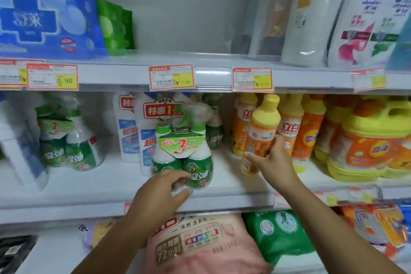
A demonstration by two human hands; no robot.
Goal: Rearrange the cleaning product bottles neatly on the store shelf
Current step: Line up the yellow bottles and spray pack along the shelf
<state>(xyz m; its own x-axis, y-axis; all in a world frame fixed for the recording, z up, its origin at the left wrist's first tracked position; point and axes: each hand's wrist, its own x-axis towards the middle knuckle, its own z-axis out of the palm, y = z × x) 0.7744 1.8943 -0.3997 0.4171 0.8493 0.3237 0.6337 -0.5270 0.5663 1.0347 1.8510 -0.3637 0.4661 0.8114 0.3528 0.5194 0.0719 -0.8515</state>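
- The left hand rests on the lower front of a shrink-wrapped twin pack of green-and-white spray bottles, fingers spread and curled round the left bottle's base, thumb toward the shelf edge; it has a loose hold on the pack rather than a closed fist.
- The twin pack stands upright near the front edge of the white middle shelf, roughly at its centre, with a green card collar bearing a red "3" across the two necks.
- The right hand grips an orange plastic bottle with a yellow cap, fingers wrapped round its lower half from behind; the bottle is tilted, cap leaning up and to the right, and its base looks raised off the shelf.
- Just behind that bottle stands a row of matching orange bottles with yellow caps, upright and close together.
- To their right sit large yellow-and-orange detergent jugs.
- Behind the twin pack are tall white bottles with red and blue labels.
- Further left on the same shelf is another wrapped pair of green spray bottles, leaning slightly.
- Red-and-yellow price tags line the shelf edge above.
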